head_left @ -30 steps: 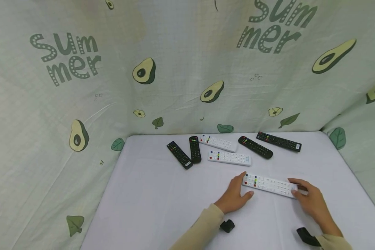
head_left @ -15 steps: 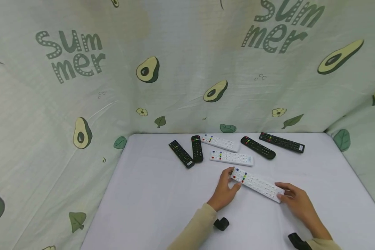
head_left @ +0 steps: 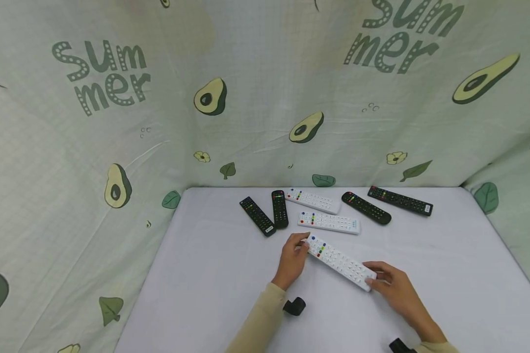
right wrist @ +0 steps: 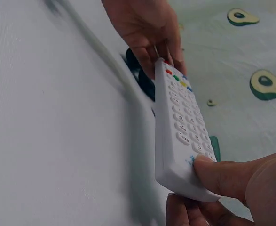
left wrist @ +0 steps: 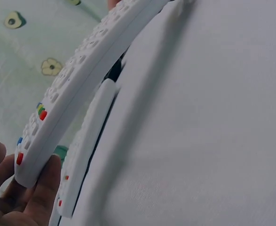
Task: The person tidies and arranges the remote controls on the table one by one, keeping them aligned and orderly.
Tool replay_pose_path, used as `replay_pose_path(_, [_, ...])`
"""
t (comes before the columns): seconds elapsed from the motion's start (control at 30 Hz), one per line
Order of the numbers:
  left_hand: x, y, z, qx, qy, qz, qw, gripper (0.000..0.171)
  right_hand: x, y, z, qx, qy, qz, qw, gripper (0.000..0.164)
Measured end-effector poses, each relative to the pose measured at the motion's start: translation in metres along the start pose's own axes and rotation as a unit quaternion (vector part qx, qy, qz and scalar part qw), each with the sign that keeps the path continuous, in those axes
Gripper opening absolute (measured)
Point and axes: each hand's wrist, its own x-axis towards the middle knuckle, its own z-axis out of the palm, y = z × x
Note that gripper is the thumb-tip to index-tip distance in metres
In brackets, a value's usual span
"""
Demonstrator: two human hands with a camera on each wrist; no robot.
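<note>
A white remote control (head_left: 337,261) with coloured buttons near one end is held slantwise above the table by both hands. At its coloured-button end, my left hand (head_left: 291,259) holds it with fingers underneath and around the tip. The opposite end is pinched by my right hand (head_left: 395,289), thumb (right wrist: 222,176) on the top face and fingers below. In the left wrist view, the side of the held remote (left wrist: 65,110) shows above another white remote (left wrist: 83,150) that lies on the table.
Behind the hands lie a white remote (head_left: 329,222) and a second white one (head_left: 313,201). Several black remotes are there too: a pair at the left (head_left: 258,216) and a pair at the right (head_left: 399,201). A printed cloth (head_left: 256,98) hangs behind the white table (head_left: 203,294).
The white remote has come up off the table and moved left, its slant growing steeper. Both hands have travelled left with it, and the left hand has closed on its end.
</note>
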Motion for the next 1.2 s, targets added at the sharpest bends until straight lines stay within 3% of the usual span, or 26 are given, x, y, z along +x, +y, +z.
replay_pose_path(0.17, [0.003,-0.002,-0.022,-0.004,0.024,-0.019,0.9995,0.029,-0.002,-0.011,0.017,0.039,-0.025,0.007,0.999,0.046])
replay_pose_path(0.57, [0.003,-0.014,-0.062,-0.036,0.03,-0.062,0.997,0.025,-0.004,-0.031,0.054,0.125,-0.107,-0.013,0.986,0.053])
replay_pose_path(0.73, [0.002,-0.015,-0.076,-0.031,0.032,-0.071,0.9965,0.025,-0.002,-0.037,0.07,0.149,-0.149,-0.065,0.975,0.058])
replay_pose_path(0.87, [0.002,-0.018,-0.087,-0.021,0.037,-0.081,0.9958,0.025,-0.001,-0.044,0.084,0.177,-0.188,-0.097,0.961,0.06])
replay_pose_path(1.03, [0.003,-0.022,-0.102,-0.001,0.05,-0.093,0.9943,0.025,0.001,-0.056,0.104,0.204,-0.229,-0.091,0.947,0.065])
replay_pose_path(1.2, [0.005,-0.028,-0.117,0.012,0.061,-0.103,0.9928,0.023,0.002,-0.067,0.124,0.211,-0.247,-0.082,0.942,0.07])
